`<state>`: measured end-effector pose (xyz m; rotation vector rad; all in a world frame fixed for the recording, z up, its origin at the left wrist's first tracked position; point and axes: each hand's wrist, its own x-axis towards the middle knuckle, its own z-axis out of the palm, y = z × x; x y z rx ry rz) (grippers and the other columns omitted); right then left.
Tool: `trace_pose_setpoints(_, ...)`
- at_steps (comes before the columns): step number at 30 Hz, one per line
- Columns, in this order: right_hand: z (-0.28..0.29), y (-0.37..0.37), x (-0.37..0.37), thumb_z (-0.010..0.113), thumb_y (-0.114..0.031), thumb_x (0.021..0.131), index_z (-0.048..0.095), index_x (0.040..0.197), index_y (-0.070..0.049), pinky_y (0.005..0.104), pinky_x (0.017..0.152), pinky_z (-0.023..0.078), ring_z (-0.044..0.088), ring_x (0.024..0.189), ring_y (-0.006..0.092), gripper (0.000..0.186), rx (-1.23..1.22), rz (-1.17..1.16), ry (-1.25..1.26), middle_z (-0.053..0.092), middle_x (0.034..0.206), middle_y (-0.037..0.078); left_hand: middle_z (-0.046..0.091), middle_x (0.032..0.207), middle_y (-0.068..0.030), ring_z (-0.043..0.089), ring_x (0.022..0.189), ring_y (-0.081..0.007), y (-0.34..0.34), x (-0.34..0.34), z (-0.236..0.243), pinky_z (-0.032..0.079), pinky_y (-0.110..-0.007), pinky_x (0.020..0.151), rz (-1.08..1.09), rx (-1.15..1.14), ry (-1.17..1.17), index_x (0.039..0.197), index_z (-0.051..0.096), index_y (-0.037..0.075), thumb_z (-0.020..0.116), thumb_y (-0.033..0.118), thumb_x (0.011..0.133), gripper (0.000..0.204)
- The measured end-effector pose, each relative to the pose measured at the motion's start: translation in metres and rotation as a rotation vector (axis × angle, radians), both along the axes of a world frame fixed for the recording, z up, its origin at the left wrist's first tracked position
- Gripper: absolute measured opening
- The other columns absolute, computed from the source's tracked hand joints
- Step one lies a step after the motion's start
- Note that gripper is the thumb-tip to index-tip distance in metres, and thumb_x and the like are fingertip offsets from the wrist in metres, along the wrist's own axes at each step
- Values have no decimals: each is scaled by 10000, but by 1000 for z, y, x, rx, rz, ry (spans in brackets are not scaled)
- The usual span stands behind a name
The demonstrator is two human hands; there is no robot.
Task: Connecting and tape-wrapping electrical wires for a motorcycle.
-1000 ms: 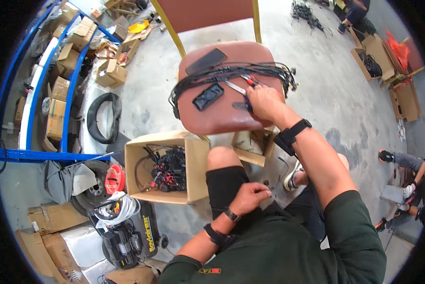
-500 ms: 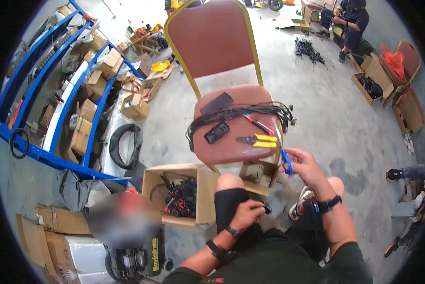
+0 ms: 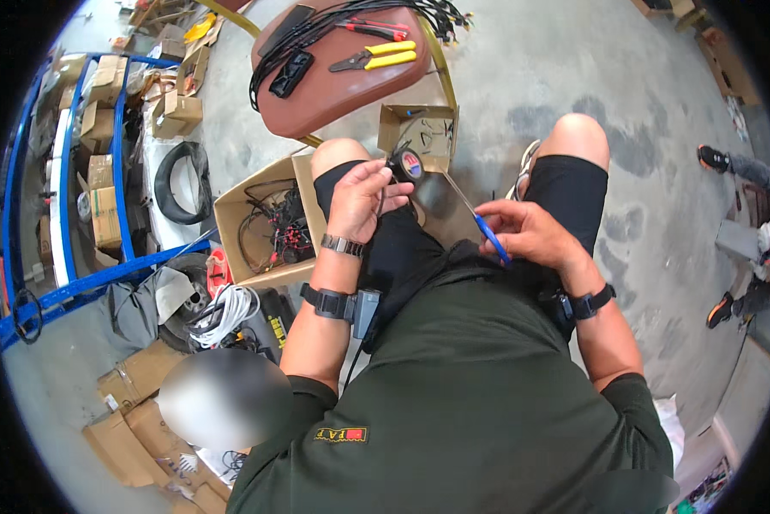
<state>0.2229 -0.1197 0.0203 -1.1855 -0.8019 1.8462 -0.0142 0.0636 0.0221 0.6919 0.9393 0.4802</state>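
My left hand [image 3: 363,201] pinches a roll of black tape [image 3: 408,164] with a coloured label in its centre. My right hand [image 3: 526,231] grips blue-handled scissors [image 3: 490,233], whose metal blades point up and left towards the tape; whether they are parted is too small to tell. Both hands are over my lap. On the reddish-brown chair [image 3: 350,94] ahead lie a black cable bundle [image 3: 316,32], yellow-handled wire strippers [image 3: 380,56], a red-and-black hand tool [image 3: 372,31] and a small black case [image 3: 291,74].
An open carton of cables [image 3: 312,201] stands by my left knee. A smaller open box [image 3: 391,128] sits below the chair's front edge. Blue shelving [image 3: 76,283] with cartons lines the left side. A person's shoe [image 3: 715,159] shows at the right.
My view has tipped down towards my lap. My left hand has come up with the tape, and my right hand has drawn the scissors back from the chair edge.
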Motion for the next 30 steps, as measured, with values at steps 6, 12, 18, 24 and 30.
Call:
trace_pose_setpoints(6,8,9,-11,674,-138,831,543,1225,-28,226,556,491,597,702,91,430,102,14,-20,615,836,28,640,1090,-150,672,945,-301,-5,-7,-3,589,-348,737,-88,6,-13,1122,555,-10,490,97,966,200)
trace_pose_setpoints(12,0,11,-15,626,-269,894,553,1171,-25,246,472,536,691,732,193,376,-147,28,363,637,870,91,629,1107,-162,658,971,-332,-2,-10,-1,589,-370,752,-196,88,-129,1155,548,-27,487,155,978,261)
trace_pose_setpoints(18,-8,6,-8,565,-320,933,557,1085,17,257,442,541,696,704,219,369,-120,-15,532,640,871,127,614,1128,-174,639,1003,-357,3,-5,0,588,-383,728,-258,104,-154,1162,558,-30,497,285,977,370)
trace_pose_setpoints(24,-18,-2,-7,575,-362,921,543,1111,32,257,448,536,695,704,221,438,-185,24,498,636,873,142,636,1112,-165,676,909,-288,3,2,-1,584,-354,705,-258,75,-18,1177,556,-23,499,169,970,288)
trace_pose_setpoints(30,-17,-2,-6,577,-315,923,539,1159,44,248,451,520,687,683,216,431,-254,23,514,639,874,138,643,1113,-162,681,833,-245,-2,-1,0,566,-296,631,-230,88,70,1182,557,-27,481,37,926,274)
